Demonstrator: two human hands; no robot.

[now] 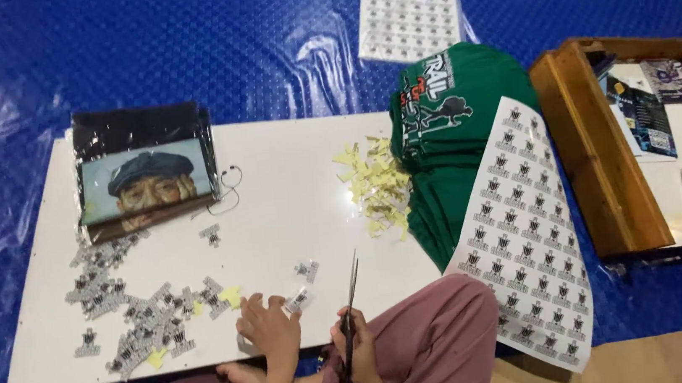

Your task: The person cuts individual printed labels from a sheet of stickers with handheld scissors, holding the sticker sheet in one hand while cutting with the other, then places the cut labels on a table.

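the person sits cross-legged at a white board [290, 188] laid on a blue mat [175, 57]. the right hand [359, 352] has its fingers closed round the handles of scissors [350, 313], blades pointing away. the left hand [269, 326] rests flat, fingers spread, touching a small cut sticker [297, 300] near the board's front edge. a sticker sheet [523, 231] lies over the right knee.

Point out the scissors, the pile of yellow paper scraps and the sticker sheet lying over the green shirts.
scissors [351, 287], head view, on the blades pointing up from the right hand.
yellow paper scraps [378, 186], head view, middle of the pile.
sticker sheet [525, 235], head view, centre of the sheet.
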